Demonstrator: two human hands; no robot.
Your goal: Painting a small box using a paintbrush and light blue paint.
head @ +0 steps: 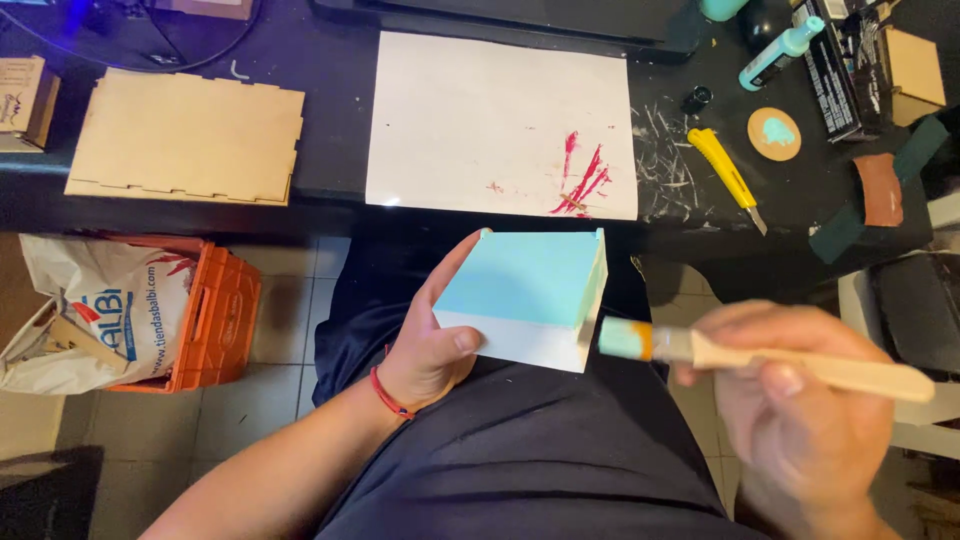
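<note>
My left hand (432, 345) holds a small square wooden box (525, 298) over my lap; its top face is painted light turquoise and its front side is white. My right hand (795, 405), blurred by motion, grips a flat wooden-handled paintbrush (700, 350) whose turquoise-loaded bristles touch the box's right front corner. A red cord bracelet circles my left wrist.
On the black table lie a white paper sheet (500, 125) with red paint smears, a flat wooden panel (185, 135), a yellow utility knife (728, 175), a turquoise paint bottle (780, 52) and a round wooden disc (774, 134) with paint. An orange crate (215, 320) holding a plastic bag stands on the floor at left.
</note>
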